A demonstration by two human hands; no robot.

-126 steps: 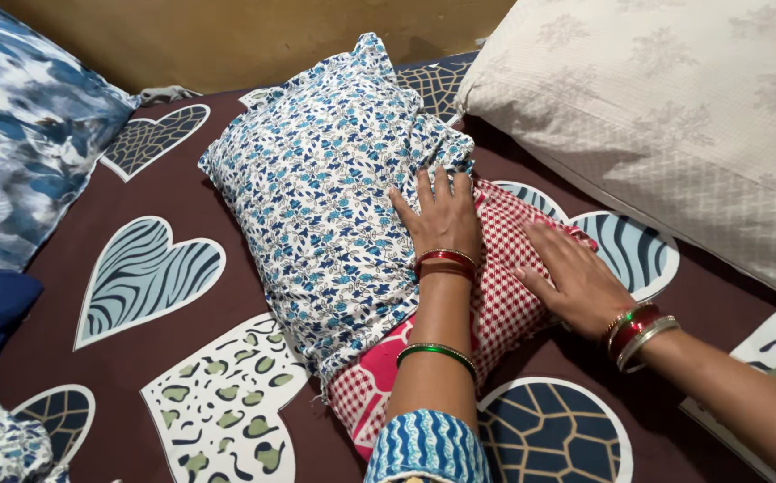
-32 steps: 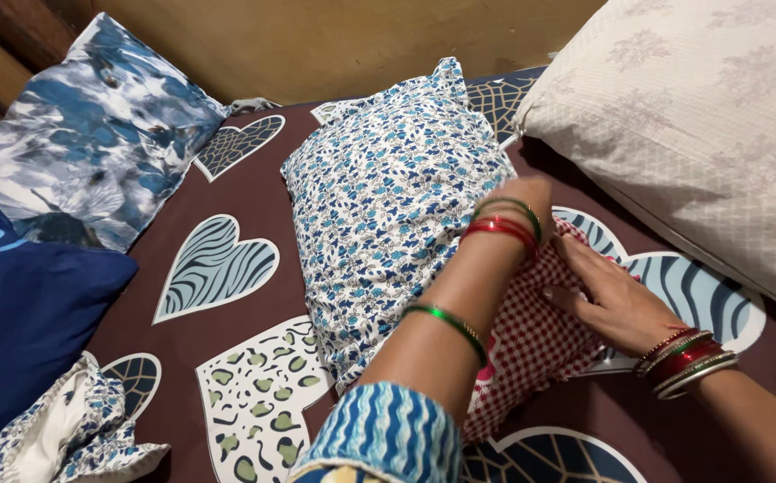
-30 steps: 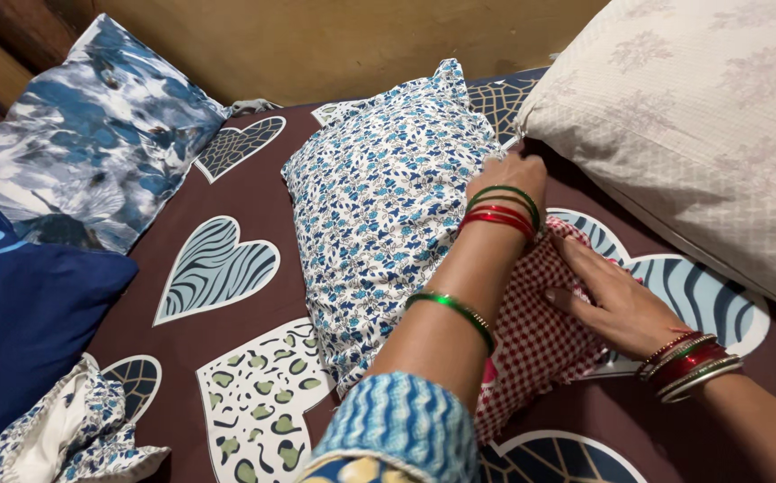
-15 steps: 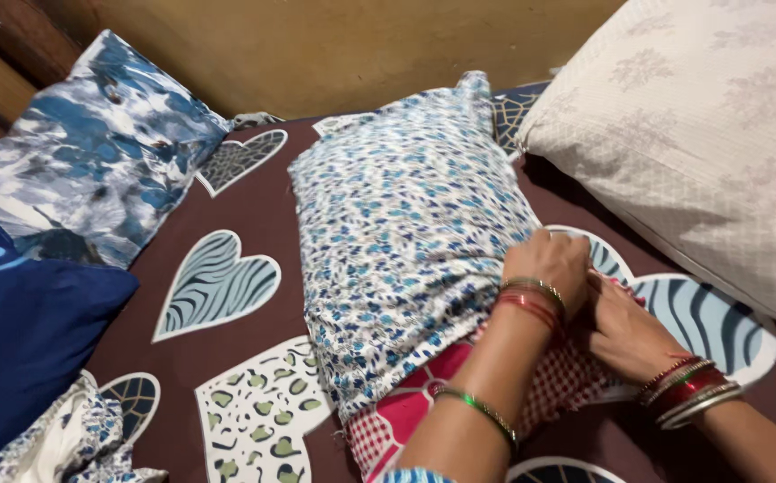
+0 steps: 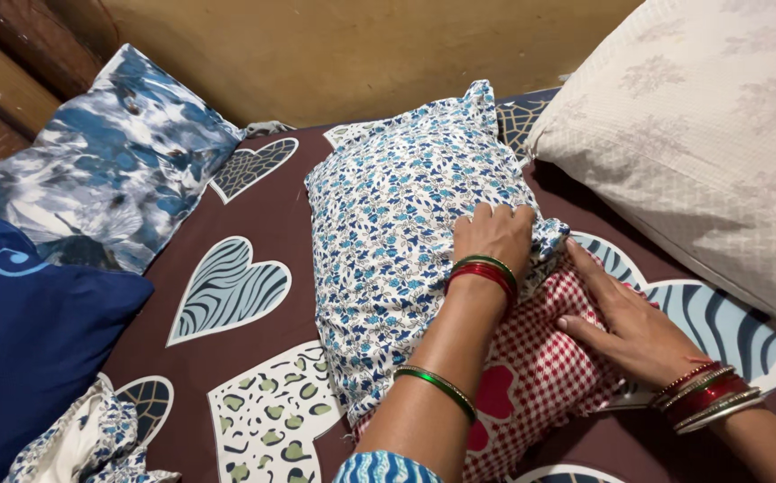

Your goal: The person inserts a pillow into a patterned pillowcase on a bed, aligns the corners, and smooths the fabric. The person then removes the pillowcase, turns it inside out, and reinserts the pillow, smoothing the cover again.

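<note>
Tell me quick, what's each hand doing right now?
Left hand: fingers curled, gripping the floral pillow cover at its edge.
Right hand: open, flat, pressing on the red checked pillow.

Left hand (image 5: 495,234): grips the edge of the blue floral pillowcase (image 5: 397,241).
Right hand (image 5: 625,326): flat on the red checked pillow (image 5: 540,376).
Setting: heart-patterned brown bedsheet (image 5: 245,224), cream pillow (image 5: 701,143) alongside.
</note>
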